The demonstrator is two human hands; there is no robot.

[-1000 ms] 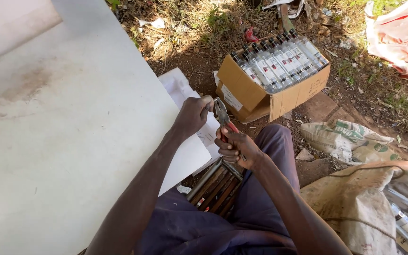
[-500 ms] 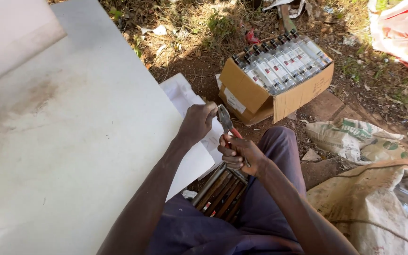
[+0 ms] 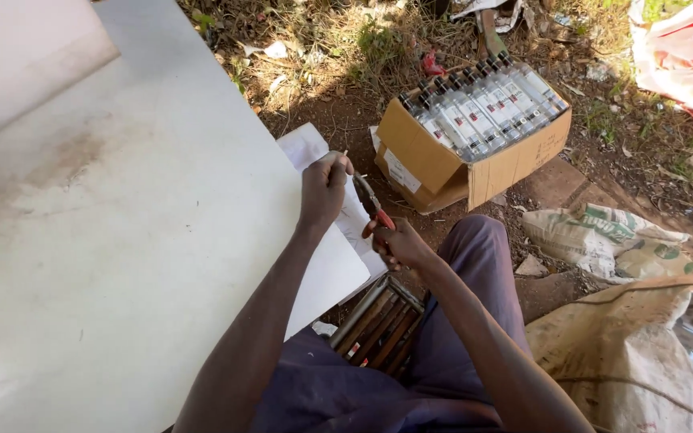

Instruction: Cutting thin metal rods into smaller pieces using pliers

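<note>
The left hand (image 3: 324, 188) is curled into a fist at the corner of the white board (image 3: 122, 240), pinching something thin whose tip pokes out above the knuckles, too small to identify; the right hand (image 3: 399, 244) is wrapped round the red grips of a pair of pliers (image 3: 372, 204), whose grey metal nose points up and left toward the left fist, so the tool seems aimed at whatever that fist steadies; whether the nose is biting anything cannot be told. The two hands sit near each other but apart, just off the board's edge, above the lap. The board is flat, smooth and matt, with brownish stains; a sheet of white paper (image 3: 306, 144) juts from under its corner. Below the hands, against the purple trousers (image 3: 475, 265), lies a shallow tray (image 3: 374, 321) of long, rusty-looking bars, close at hand. Beyond, on bare earth with dry grass, stands an open cardboard box (image 3: 475, 164) packed with rows of clear capped bottles (image 3: 483, 100); to the right lie woven sacks (image 3: 611, 240), crumpled and dusty.
</note>
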